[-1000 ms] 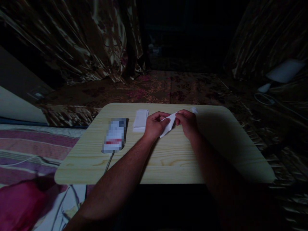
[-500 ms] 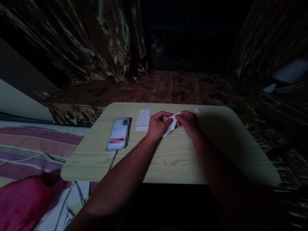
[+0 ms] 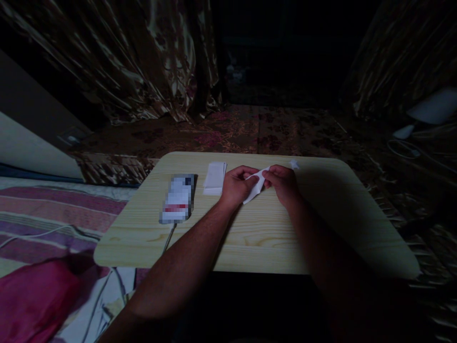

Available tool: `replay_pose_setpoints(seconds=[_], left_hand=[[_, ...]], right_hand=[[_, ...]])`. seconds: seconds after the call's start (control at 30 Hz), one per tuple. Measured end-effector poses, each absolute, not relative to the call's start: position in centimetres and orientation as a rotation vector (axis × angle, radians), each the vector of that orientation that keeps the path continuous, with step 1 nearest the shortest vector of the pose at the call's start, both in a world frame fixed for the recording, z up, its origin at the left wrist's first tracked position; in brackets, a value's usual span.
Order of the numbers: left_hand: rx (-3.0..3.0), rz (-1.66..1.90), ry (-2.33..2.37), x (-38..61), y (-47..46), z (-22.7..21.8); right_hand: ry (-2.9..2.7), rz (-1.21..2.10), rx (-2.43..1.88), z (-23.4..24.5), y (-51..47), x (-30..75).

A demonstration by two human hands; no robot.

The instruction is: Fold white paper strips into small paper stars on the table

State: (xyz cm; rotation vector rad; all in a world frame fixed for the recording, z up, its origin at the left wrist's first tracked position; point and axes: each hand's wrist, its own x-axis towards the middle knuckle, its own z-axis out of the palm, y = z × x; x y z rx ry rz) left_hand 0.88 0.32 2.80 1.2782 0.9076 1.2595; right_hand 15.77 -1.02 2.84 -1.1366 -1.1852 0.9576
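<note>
My left hand [image 3: 237, 186] is closed on a piece of white paper [image 3: 254, 189], its thumb pressed on top of the sheet. At the paper's upper right edge, my right hand [image 3: 283, 182] pinches it between thumb and fingers. The paper looks folded and slants down toward me, held over the wooden table [image 3: 264, 238]. Just left of my left hand lies a small stack of white paper slips [image 3: 214, 177]. A small white paper shape [image 3: 294, 164] rests beyond my right hand, its form too small to make out.
A phone [image 3: 177, 197], blurred out, lies on the table's left side with a cable [image 3: 169, 238] running off the near edge. Left of the table is a striped bed cover [image 3: 50, 209] with a red cloth [image 3: 35, 295]. A white lamp [image 3: 435, 105] stands at far right.
The whole view has shifted slightly, so things appear a little further right. Both hands keep their grip on the paper, with hardly any visible movement.
</note>
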Motion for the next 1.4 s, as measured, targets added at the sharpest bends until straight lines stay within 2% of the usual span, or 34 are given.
replay_pose_setpoints(seconds=[1.4], left_hand=[[1.312,1.248,0.909,0.9,0.62,2.31]], right_hand=[[-1.163,0.884,-1.171,2.8,-0.81,15.81]])
